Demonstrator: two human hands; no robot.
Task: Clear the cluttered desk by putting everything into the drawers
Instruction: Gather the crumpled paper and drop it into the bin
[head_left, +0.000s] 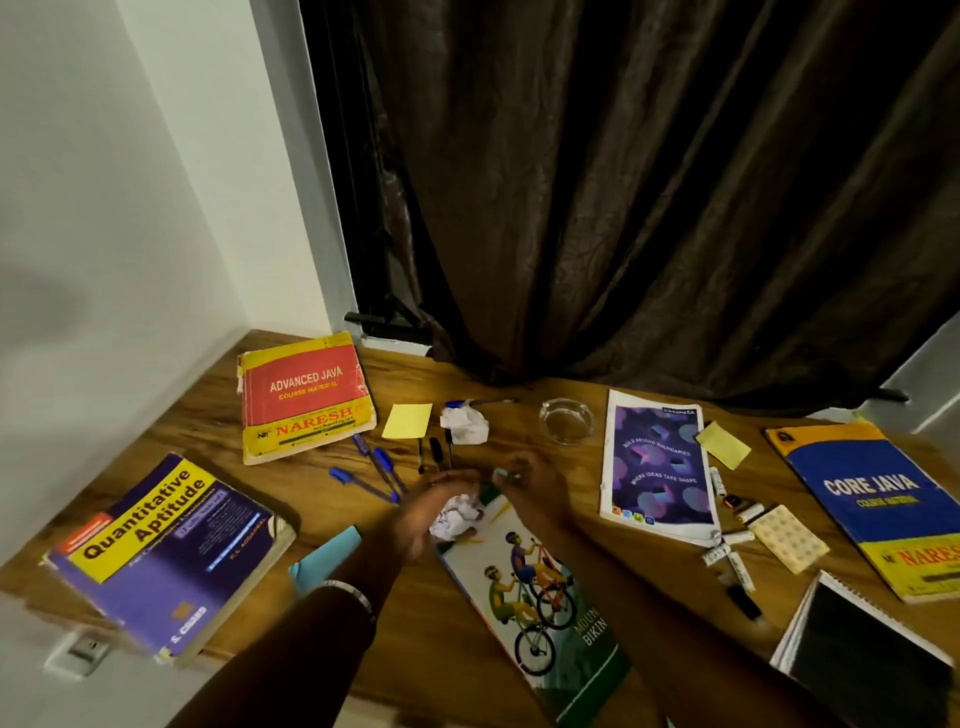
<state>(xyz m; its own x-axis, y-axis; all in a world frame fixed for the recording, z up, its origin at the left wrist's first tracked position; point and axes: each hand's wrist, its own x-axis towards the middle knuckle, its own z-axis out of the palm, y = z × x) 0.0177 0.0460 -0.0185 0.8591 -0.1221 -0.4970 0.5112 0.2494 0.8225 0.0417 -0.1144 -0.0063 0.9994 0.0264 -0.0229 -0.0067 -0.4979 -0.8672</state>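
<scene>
Nearly everything remains on the surface (457, 613): books, pens, notes; my left hand (436, 512) grips crumpled paper (457, 517), right hand (524, 475) pinches something small, no drawer visible

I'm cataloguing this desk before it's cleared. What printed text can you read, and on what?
"ADVANCED JAVA COURSE MATERIAL", "NARESH": red book.
"Quantitative Aptitude": purple book; its small print is blurred.
"CORE JAVA": blue book; "NARES" cut off by the edge.
"BUILD BEYOND BOUNDARIES", "WHERE IDEAS TAKE SHAPE": purple notebook.
"MOUN", "BIKIN", both cut off: cycling notebook.
Sticky notes: nothing readable.
</scene>
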